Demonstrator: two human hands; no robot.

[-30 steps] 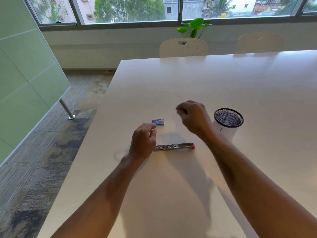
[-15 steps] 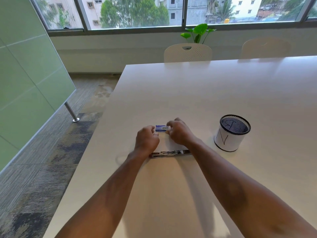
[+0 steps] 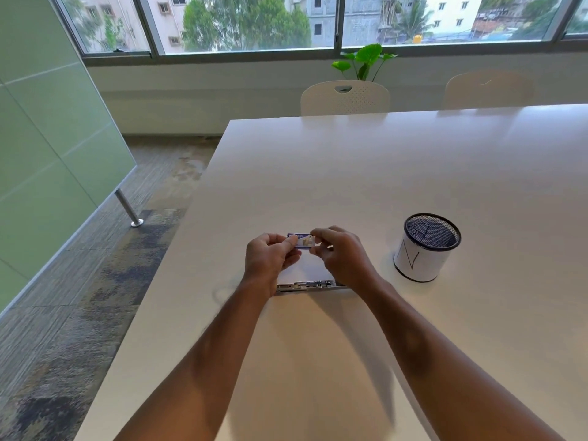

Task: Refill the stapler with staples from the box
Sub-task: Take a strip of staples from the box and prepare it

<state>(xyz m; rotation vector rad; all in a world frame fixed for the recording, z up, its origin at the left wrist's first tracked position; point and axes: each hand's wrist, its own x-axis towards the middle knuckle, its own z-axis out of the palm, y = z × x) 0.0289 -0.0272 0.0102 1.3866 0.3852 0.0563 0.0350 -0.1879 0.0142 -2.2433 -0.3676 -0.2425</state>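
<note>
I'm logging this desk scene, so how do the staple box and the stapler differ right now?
The staple box is held between the left hand and right hand; the stapler lies untouched on the table. The box is short, blue and white; the stapler is long, thin and metallic. Both are small.

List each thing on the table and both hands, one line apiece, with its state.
staple box: held between both hands; open or shut cannot be told.
stapler: opened flat on the table, metal track exposed, untouched.
mesh cup: upright, right of the hands; contents unclear.
left hand: fingers pinching the box's left end.
right hand: fingers pinching the box's right end.
</note>
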